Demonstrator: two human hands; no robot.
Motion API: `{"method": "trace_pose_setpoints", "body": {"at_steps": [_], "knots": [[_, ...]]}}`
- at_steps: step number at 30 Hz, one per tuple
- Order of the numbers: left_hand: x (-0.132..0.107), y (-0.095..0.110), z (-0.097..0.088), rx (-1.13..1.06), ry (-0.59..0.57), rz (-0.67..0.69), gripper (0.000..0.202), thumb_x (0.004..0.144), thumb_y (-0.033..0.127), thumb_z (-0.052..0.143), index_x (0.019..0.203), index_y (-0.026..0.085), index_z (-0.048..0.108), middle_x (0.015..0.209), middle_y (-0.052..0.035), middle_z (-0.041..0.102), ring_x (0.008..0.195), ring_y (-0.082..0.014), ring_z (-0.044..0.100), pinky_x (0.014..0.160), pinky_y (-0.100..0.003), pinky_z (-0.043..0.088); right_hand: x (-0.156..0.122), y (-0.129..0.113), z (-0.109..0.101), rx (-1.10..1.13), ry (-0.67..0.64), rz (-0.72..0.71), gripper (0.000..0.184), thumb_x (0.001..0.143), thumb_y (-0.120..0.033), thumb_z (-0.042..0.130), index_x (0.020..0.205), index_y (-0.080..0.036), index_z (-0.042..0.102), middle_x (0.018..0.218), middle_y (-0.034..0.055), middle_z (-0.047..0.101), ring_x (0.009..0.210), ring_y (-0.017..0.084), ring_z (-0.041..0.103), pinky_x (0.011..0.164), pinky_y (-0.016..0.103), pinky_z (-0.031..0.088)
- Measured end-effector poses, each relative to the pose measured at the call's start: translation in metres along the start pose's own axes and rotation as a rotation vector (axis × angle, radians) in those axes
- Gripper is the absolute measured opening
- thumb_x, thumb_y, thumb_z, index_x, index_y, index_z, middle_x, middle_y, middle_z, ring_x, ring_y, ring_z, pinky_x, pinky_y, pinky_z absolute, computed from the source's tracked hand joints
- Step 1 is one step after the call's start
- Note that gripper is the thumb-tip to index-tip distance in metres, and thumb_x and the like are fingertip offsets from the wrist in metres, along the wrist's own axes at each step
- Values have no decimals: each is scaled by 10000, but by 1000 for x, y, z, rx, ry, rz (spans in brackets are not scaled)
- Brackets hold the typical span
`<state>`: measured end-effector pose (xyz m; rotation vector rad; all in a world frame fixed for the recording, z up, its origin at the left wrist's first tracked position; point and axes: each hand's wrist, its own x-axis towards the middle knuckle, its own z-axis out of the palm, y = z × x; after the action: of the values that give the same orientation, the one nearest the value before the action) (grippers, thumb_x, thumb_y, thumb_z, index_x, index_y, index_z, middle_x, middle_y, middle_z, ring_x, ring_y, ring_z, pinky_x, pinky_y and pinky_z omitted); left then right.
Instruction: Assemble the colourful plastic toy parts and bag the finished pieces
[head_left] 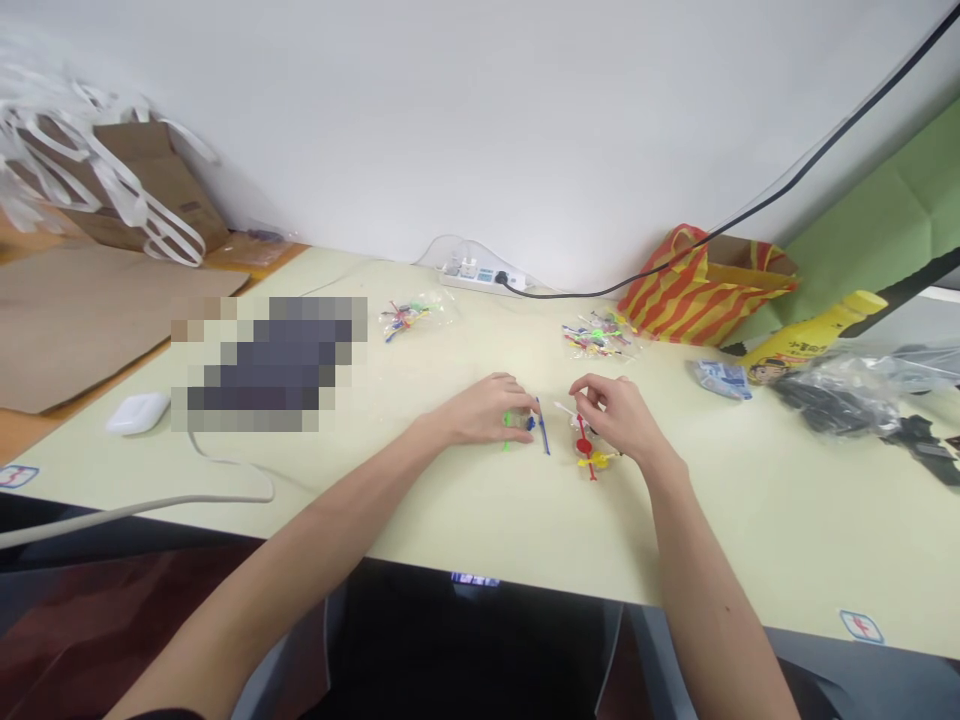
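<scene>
My left hand (pixel 491 408) curls around a small blue plastic piece (pixel 531 424), which sits between the thumb and fingertips. A bright green piece (pixel 508 430) shows under that palm. Just right of these fingers a thin blue stick (pixel 544 428) lies on the table. My right hand (pixel 613 412) is bent with thumb and index finger close together; whether anything is pinched there is too small to tell. Beneath it lie a red arrow-like stick (pixel 583 446), a yellow piece (pixel 595 461) and a white piece (pixel 564 408), partly hidden by the hand.
Two clear bags of coloured plastic pieces, a left one (pixel 407 316) and a right one (pixel 598 335), lie farther back. A power strip (pixel 484 278) is by the wall. A striped bag (pixel 705 290) and yellow bottle (pixel 817 338) stand right; a white case (pixel 138 413) lies left.
</scene>
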<state>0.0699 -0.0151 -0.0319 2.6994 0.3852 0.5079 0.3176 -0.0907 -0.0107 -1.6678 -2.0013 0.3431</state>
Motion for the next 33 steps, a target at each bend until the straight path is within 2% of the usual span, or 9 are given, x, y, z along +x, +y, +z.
{"method": "trace_pose_setpoints", "body": {"at_steps": [4, 8, 11, 14, 19, 22, 27, 31, 33], "knots": [[0, 2, 4, 13, 43, 28, 373, 881, 467, 726, 1165, 226, 706, 1127, -95, 694, 1086, -254, 605, 1008, -397, 433, -2, 11, -9, -39, -16, 23, 188, 890, -331, 558, 809, -210, 678, 581, -24, 608, 570, 149, 512, 755, 315, 372], [0, 5, 9, 32, 46, 72, 406, 870, 497, 731, 1199, 260, 716, 1227, -115, 660, 1151, -267, 591, 1069, -445, 407, -5, 17, -14, -82, -33, 30, 292, 905, -482, 588, 837, -227, 713, 678, 11, 639, 770, 203, 586, 878, 370, 350], [1, 4, 11, 37, 6, 94, 322, 884, 463, 728, 1157, 293, 739, 1254, -88, 668, 1192, -256, 591, 1148, -485, 337, -6, 18, -15, -97, -95, 36, 358, 896, -563, 592, 836, -239, 733, 683, 13, 611, 812, 215, 575, 914, 400, 333], [0, 2, 13, 27, -25, 70, 229, 911, 413, 709, 1117, 323, 752, 1224, -42, 698, 1204, -226, 607, 1213, -509, 252, -7, 16, -15, -95, -154, 42, 410, 869, -596, 612, 760, -221, 736, 658, 15, 598, 749, 196, 553, 848, 371, 360], [-2, -2, 13, -6, -24, 57, 153, 938, 363, 685, 1054, 321, 775, 1206, -25, 719, 1177, -184, 645, 1247, -491, 198, -10, 7, -19, -28, -260, 146, 458, 818, -575, 666, 589, -181, 708, 567, 23, 596, 588, 140, 434, 621, 307, 346], [-2, -2, 12, -9, -16, 54, 138, 916, 362, 712, 1023, 316, 787, 1189, -27, 729, 1159, -185, 658, 1247, -486, 204, -12, 0, -21, -50, -290, 193, 427, 800, -526, 685, 540, -189, 711, 483, 13, 565, 542, 131, 374, 574, 309, 334], [-2, -1, 11, 0, 13, 68, 122, 883, 333, 753, 997, 323, 795, 1160, -27, 739, 1152, -188, 661, 1240, -502, 229, -13, -5, -16, -74, -288, 133, 378, 824, -452, 652, 523, -230, 706, 515, 22, 653, 522, 148, 483, 643, 322, 395], [-1, 2, 11, 19, 83, 109, 158, 874, 363, 759, 1019, 310, 792, 1161, -46, 736, 1167, -209, 645, 1225, -516, 268, -12, 2, -11, -109, -246, 40, 406, 866, -406, 599, 500, -243, 661, 486, 25, 643, 496, 171, 519, 737, 360, 426], [1, 4, 11, 27, 120, 120, 170, 896, 390, 731, 1024, 296, 791, 1148, -57, 737, 1160, -211, 644, 1219, -504, 288, -12, 8, -10, -152, -240, 40, 390, 861, -366, 599, 495, -237, 643, 486, 19, 641, 493, 169, 523, 798, 376, 423]]}}
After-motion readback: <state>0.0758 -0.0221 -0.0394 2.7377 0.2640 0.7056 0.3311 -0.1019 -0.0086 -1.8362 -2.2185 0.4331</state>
